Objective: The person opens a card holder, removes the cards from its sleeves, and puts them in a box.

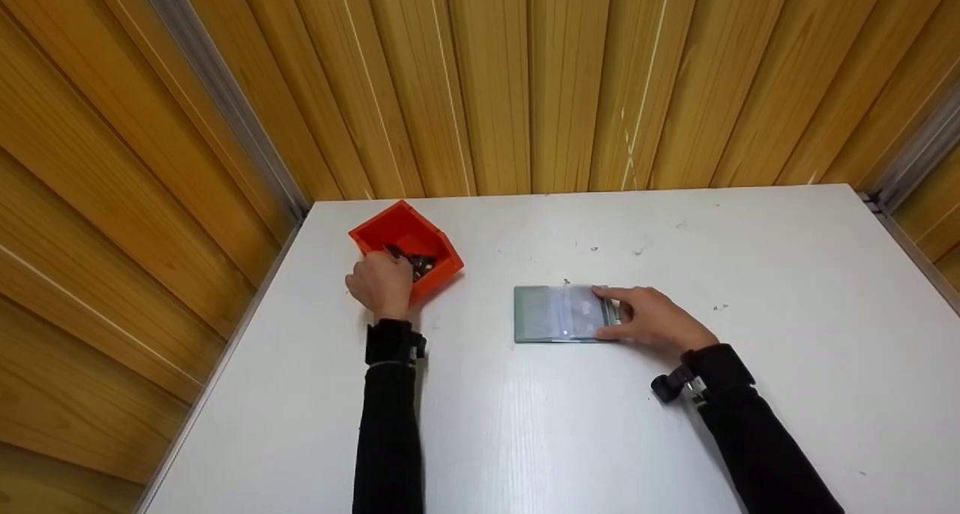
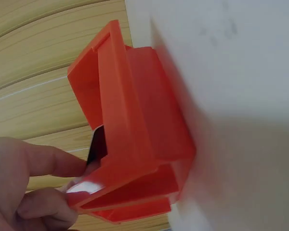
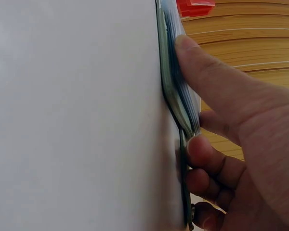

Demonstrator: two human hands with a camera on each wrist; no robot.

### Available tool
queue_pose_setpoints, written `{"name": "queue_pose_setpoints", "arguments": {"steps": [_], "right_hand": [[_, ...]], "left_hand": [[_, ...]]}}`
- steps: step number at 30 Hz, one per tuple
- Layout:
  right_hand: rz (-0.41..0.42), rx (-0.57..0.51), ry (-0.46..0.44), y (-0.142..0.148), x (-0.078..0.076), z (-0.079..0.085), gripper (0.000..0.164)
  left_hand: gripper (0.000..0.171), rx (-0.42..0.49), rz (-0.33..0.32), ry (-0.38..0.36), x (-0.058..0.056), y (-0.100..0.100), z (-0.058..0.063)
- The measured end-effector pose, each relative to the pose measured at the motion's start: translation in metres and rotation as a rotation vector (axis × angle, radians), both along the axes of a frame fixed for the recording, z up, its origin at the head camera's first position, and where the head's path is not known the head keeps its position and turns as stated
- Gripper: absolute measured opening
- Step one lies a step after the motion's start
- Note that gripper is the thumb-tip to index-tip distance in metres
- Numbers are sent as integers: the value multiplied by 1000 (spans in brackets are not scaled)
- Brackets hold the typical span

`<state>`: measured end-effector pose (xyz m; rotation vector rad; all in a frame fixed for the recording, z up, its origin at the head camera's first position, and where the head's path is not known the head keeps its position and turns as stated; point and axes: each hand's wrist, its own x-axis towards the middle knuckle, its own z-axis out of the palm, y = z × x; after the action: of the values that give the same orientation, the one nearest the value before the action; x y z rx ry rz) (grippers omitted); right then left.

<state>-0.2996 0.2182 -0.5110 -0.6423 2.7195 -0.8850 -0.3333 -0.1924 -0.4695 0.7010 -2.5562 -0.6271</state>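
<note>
My left hand reaches over the near-left edge of an orange plastic bin, its fingers bent. Dark small items lie inside. In the left wrist view, the fingertips meet the rim of the bin, next to a thin dark flat piece; I cannot tell whether they hold it. My right hand grips the right end of a green-covered card holder between thumb and fingers. The holder lies on the table, its clear sleeves showing on top. The right wrist view shows the layered sleeve edges from the side.
A white table carries the bin at its back left and the card holder near the middle. Wood-patterned panels rise behind and on the left. Small dark marks dot the tabletop. Each wrist wears a black strap-on camera.
</note>
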Motion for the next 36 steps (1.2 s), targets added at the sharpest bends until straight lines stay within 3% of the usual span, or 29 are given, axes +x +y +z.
{"name": "queue_pose_setpoints", "arguments": {"steps": [5, 10, 15, 20, 32, 34, 36], "right_hand": [[-2, 3, -1, 1, 0, 0, 81], [-14, 9, -3, -1, 0, 1, 81], [-2, 8, 1, 0, 0, 1, 81], [0, 10, 13, 0, 0, 1, 81], [7, 14, 13, 1, 0, 2, 81], [7, 19, 17, 1, 0, 2, 81], [8, 22, 20, 1, 0, 2, 81]], "left_hand": [[25, -133, 16, -128, -4, 5, 4], [28, -266, 32, -199, -4, 6, 4], [26, -373, 50, -244, -2, 8, 3], [25, -423, 33, -238, -1, 9, 4], [26, -358, 13, -218, -1, 16, 11], [26, -305, -23, -171, 1, 23, 17], [27, -201, -106, -117, 5, 31, 22]]}}
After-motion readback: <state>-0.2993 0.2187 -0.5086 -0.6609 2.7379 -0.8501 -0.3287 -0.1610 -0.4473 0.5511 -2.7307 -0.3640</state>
